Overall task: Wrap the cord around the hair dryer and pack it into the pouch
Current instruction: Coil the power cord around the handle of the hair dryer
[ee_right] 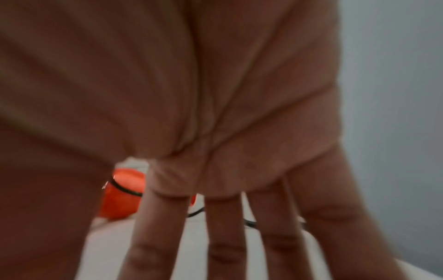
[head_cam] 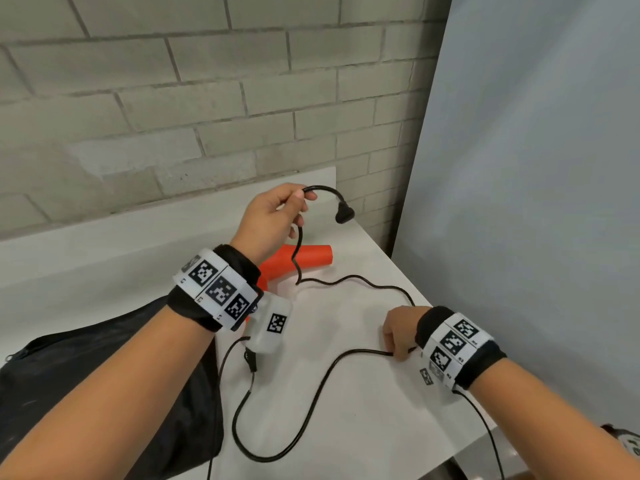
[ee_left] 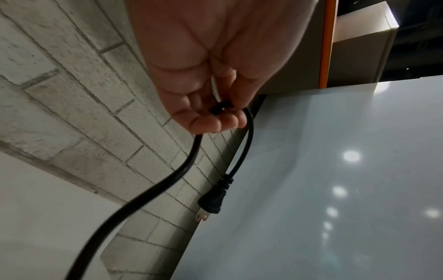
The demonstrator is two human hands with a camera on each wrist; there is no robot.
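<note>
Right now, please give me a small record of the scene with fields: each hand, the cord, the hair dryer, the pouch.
left hand: raised above the table, pinches the cord near the plug, which hangs free
right hand: low on the white table, fingers on the cord
cord: black, loose in curves on the table, not yet wrapped
hair dryer: orange, lies on the table behind the left wrist
pouch: black, lies at the left, zipper visible

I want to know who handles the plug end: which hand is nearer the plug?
Left. The left hand pinches the cord just short of the plug, which dangles beside it. The right hand rests on the table, far down the cord.
</note>
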